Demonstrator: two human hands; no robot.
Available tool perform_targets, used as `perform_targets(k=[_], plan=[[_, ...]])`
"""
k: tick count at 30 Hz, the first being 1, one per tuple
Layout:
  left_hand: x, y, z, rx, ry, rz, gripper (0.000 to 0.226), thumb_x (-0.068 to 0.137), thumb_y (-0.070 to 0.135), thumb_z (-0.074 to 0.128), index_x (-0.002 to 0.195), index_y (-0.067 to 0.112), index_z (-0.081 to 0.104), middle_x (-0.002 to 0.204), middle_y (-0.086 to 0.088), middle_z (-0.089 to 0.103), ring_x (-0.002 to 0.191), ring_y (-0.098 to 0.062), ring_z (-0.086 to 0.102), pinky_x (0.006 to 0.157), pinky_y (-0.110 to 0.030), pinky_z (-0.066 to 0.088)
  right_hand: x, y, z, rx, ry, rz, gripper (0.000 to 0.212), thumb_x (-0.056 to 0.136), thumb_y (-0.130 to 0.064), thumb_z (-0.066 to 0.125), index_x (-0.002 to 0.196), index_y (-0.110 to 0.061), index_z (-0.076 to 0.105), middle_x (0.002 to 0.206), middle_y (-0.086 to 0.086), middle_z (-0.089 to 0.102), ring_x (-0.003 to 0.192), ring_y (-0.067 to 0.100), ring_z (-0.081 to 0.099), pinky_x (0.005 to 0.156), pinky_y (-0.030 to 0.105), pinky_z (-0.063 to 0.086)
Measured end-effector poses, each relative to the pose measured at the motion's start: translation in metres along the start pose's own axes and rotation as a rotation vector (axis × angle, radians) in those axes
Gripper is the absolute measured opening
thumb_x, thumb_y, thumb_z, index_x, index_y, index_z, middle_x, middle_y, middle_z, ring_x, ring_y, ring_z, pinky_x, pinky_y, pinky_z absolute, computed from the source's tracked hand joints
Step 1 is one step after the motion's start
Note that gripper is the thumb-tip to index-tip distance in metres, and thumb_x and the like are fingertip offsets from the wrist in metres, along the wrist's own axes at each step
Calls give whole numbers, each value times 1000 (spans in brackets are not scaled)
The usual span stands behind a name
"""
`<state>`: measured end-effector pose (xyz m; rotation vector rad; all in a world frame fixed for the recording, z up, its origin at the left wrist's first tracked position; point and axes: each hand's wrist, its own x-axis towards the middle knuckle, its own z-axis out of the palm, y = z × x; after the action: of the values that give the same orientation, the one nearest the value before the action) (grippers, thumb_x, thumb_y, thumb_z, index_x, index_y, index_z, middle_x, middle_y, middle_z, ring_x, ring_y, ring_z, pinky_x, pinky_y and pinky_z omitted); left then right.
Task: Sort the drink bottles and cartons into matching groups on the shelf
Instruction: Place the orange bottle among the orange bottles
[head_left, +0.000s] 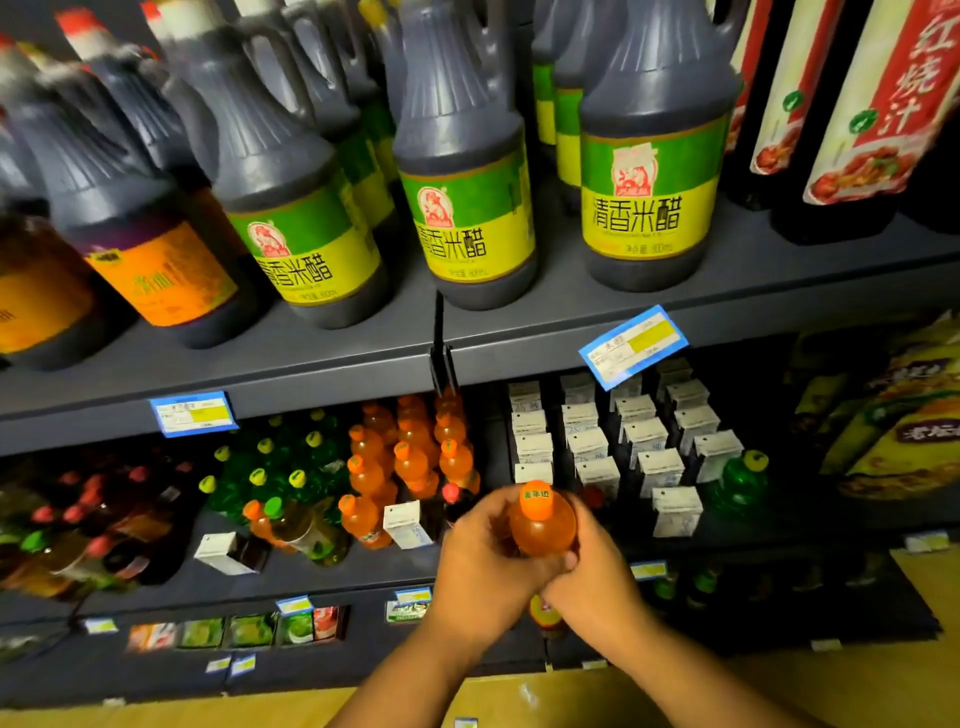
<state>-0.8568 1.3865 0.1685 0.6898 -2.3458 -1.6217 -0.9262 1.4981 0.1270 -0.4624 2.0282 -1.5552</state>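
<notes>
Currently left hand (483, 566) and right hand (597, 577) grip the orange bottle (543, 527) (cap up), at their 1 and 11 o'clock.

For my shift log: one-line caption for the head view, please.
Mid-sort, left hand and right hand grip an orange drink bottle before the orange bottle rows and white cartons.

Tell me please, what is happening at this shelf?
A person grips an orange bottle with the left hand and the right hand, before the drinks shelf. Behind it stand rows of orange bottles, green bottles and white cartons. A stray green bottle stands beside the cartons and a stray carton by the orange bottles.
</notes>
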Motion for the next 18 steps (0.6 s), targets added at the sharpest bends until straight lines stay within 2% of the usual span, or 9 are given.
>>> perform_targets(k=[3, 5, 8, 10, 12, 14, 16, 18], plan=[[4, -17, -19, 9, -51, 16, 63, 61, 3, 92, 110, 34, 68, 104, 17, 76, 97, -2, 71, 90, -19, 55, 3, 4, 25, -22, 89, -16, 65, 66, 14, 74, 105, -35, 60, 100, -11, 71, 93, 0, 66, 75, 5, 46], [5, -27, -34, 40, -102, 38, 62, 62, 8, 92, 107, 41, 66, 104, 26, 73, 98, 5, 69, 88, -11, 51, 3, 3, 42, -37, 115, -16, 57, 67, 8, 78, 104, -32, 62, 96, -10, 71, 90, -2, 65, 75, 6, 46], [4, -43, -65, 84, -194, 75, 65, 65, 19, 91, 115, 46, 61, 108, 34, 69, 104, 14, 63, 91, -5, 45, 1, 8, 72, -55, 165, 15, 57, 65, -1, 85, 111, -27, 64, 100, -8, 72, 93, 0, 66, 87, 24, 53], [2, -56, -85, 82, -231, 74, 78, 66, 24, 92, 128, 47, 51, 114, 38, 64, 113, 21, 54, 97, -3, 40, -1, 8, 85, -46, 212, 66, 65, 62, -6, 89, 117, -27, 62, 106, -7, 71, 100, 8, 65, 94, 34, 52], [0, -71, -105, 48, -258, 39, 96, 65, 28, 93, 145, 36, 40, 134, 29, 55, 126, 18, 46, 105, -4, 36, -2, 4, 94, -61, 255, 111, 70, 60, -18, 94, 120, -32, 59, 108, -10, 68, 103, 12, 63, 95, 36, 49], [1, -88, -122, 44, -251, 24, 105, 64, 28, 94, 152, 26, 36, 143, 20, 52, 130, 18, 43, 104, -1, 33, -2, 1, 98, -119, 302, 132, 74, 58, -38, 93, 122, -36, 56, 108, -12, 65, 103, 13, 62, 96, 39, 49], [2, -103, -134, 46, -204, 9, 95, 66, 24, 94, 145, 28, 42, 136, 27, 52, 121, 29, 41, 97, 5, 31, -2, 1, 99, -135, 349, 138, 76, 53, -52, 89, 120, -40, 56, 106, -13, 65, 101, 15, 63, 95, 43, 50], [4, -117, -140, 42, -152, -7, 86, 66, 18, 93, 137, 32, 46, 128, 33, 51, 115, 29, 45, 94, 6, 31, -4, 2, 99, -112, 369, 120, 68, 56, -45, 90, 115, -37, 58, 103, -12, 66, 97, 15, 64, 93, 41, 51]])
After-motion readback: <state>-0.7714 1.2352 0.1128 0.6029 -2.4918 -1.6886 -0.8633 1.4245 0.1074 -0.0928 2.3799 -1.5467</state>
